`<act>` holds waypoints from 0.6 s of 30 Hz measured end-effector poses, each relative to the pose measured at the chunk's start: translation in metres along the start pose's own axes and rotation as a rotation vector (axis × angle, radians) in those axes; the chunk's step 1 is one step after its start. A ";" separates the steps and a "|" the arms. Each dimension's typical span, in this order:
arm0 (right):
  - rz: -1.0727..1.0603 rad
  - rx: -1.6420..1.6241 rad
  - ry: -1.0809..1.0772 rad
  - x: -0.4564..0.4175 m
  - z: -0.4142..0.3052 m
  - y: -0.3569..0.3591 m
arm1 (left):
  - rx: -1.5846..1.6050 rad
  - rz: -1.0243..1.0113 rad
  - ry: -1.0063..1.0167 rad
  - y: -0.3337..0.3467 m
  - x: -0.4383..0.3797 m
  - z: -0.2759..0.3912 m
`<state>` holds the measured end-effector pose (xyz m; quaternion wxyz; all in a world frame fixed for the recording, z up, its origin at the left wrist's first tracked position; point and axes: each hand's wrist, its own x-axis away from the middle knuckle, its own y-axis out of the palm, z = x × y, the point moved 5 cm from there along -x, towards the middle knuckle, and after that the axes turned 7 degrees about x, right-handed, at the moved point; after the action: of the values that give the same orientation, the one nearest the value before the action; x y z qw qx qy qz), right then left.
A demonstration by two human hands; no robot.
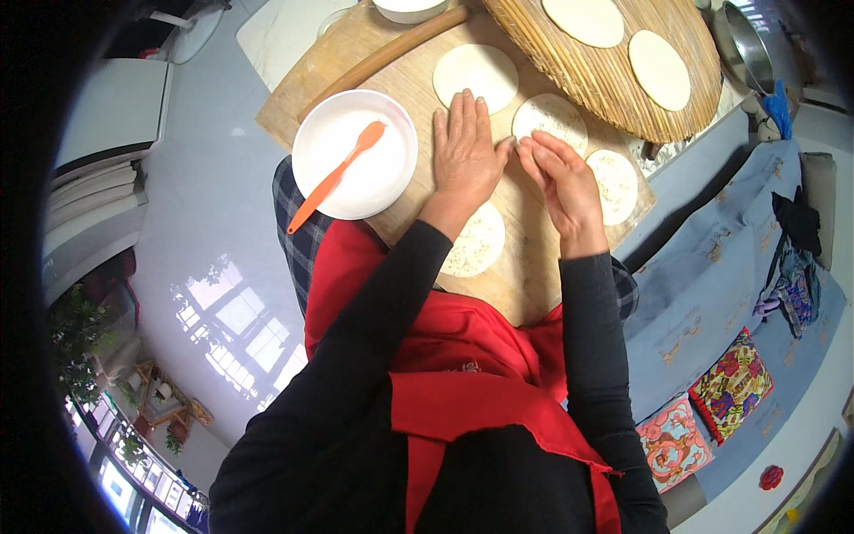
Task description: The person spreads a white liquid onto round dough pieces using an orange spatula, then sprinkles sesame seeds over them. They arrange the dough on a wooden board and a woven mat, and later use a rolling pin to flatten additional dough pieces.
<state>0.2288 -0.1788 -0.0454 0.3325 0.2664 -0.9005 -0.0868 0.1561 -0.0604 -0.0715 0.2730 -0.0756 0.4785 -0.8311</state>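
Observation:
My left hand (467, 153) lies palm down, fingers extended, its fingertips on the lower edge of a plain round of dough (476, 73) on the wooden board (527, 267). My right hand (559, 177) is turned sideways with curled fingers, beside a speckled dough round (550, 120); whether something small is between its fingertips cannot be told. Another speckled round (612, 187) lies to its right, and one more (477, 241) is partly under my left wrist. At the board's left edge, an orange brush or spatula (337, 177) rests across a white bowl (393, 193).
A wooden rolling pin (387, 59) lies along the board's far left, near another white bowl (410, 9). A woven straw tray (587, 87) at the upper right carries plain dough rounds (659, 70). Beyond it stands a metal basin (744, 50). A covered sofa (700, 287) is at right.

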 end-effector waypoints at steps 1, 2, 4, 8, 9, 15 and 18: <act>-0.025 0.052 -0.020 -0.013 -0.004 0.011 | -0.002 0.007 -0.024 -0.007 0.002 -0.004; -0.082 0.094 -0.059 -0.026 -0.007 0.025 | 0.033 -0.008 -0.034 -0.014 0.007 -0.007; -0.067 0.187 -0.100 -0.054 -0.011 0.047 | 0.068 -0.051 0.016 -0.028 0.020 -0.008; -0.054 0.497 -0.251 -0.092 -0.019 0.081 | 0.197 -0.130 0.122 -0.054 0.057 0.000; -0.054 0.546 -0.279 -0.099 -0.019 0.087 | 0.239 -0.149 0.148 -0.059 0.064 0.003; -0.076 0.786 -0.419 -0.123 -0.016 0.111 | 0.429 -0.150 0.212 -0.071 0.073 0.012; 0.052 0.768 -0.453 -0.129 -0.023 0.099 | 0.457 -0.126 0.188 -0.074 0.071 0.007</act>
<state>0.2837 -0.0253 -0.0663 0.0058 0.3223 -0.9239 0.2062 0.0715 -0.0740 -0.0155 0.1849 0.0363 0.2957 -0.9365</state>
